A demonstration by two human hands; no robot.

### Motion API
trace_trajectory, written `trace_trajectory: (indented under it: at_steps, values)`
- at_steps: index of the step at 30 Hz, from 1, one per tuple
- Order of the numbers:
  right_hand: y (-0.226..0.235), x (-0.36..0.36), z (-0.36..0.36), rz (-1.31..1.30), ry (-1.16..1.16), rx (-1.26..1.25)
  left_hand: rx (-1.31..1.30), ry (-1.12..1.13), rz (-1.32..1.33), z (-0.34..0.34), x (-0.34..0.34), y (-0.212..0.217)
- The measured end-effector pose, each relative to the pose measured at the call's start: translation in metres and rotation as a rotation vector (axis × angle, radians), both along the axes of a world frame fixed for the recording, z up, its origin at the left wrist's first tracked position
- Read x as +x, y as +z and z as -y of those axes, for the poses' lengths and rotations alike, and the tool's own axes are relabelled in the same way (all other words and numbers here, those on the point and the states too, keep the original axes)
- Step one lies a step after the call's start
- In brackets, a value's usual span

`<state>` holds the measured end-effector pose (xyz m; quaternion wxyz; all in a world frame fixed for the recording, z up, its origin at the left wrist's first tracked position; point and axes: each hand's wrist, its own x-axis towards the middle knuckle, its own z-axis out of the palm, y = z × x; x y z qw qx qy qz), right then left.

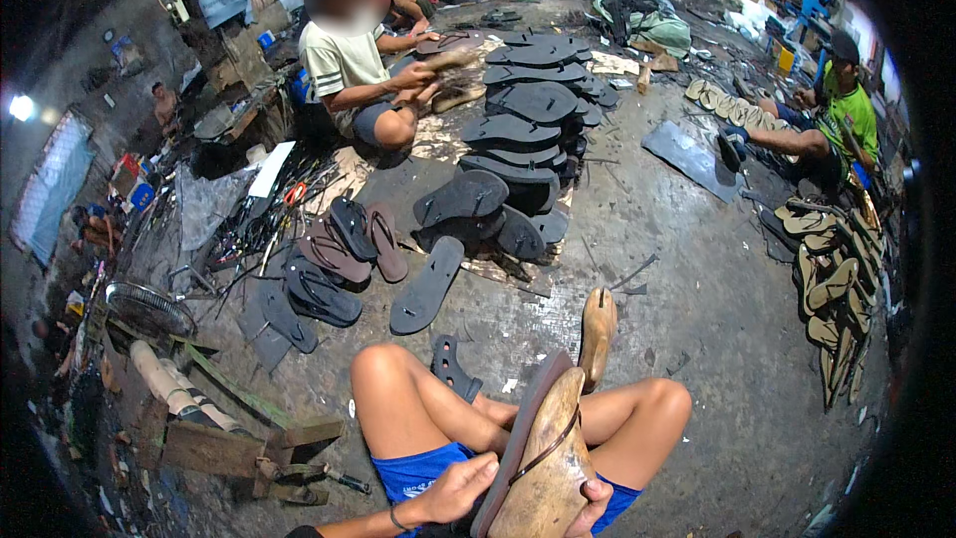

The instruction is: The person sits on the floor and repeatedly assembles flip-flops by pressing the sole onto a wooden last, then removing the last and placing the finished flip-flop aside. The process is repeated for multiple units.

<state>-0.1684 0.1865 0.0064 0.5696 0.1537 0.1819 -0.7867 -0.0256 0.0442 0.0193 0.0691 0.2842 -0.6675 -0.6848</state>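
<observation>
A pale brown wooden shoe last [543, 448] stands tilted between my bent knees. My right hand [595, 506] grips its lower right side, thumb on the wood. Along the last's left side lies a dark brown flip-flop sole [518, 435]. A thin dark strap [548, 446] crosses the last and meets the sole's edge. My left hand [458, 490] is closed with curled fingers beside the underside of the sole; whatever it pinches is hidden. On the floor just beyond, a second wooden last [597, 334] rests near my right knee.
Finished flip-flops [324, 289] and a loose black sole [426, 286] lie ahead. Beyond them rise stacks of black soles [518, 130]. A co-worker [349, 70] sits at the far left, another [846, 105] at the right near beige flip-flops [836, 284]. A wooden stand [214, 446] is at my left.
</observation>
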Motion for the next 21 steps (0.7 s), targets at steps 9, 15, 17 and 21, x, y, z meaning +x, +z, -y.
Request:
trace_trajectory:
  at_steps: [9,15,17,21]
  values:
    - [0.002,-0.005,-0.001,0.089,-0.014,-0.053,0.378,0.204,-0.072,-0.046,0.016,-0.019]
    - [0.004,-0.021,0.029,-0.153,0.204,-0.083,0.978,0.206,-0.153,-0.037,0.05,-0.027]
    - [0.009,-0.025,0.035,-0.28,0.303,-0.129,0.925,0.186,-0.236,-0.033,0.044,-0.031]
    - [0.019,-0.047,0.044,-0.715,0.433,-0.251,0.873,0.206,-0.321,-0.015,0.016,-0.008]
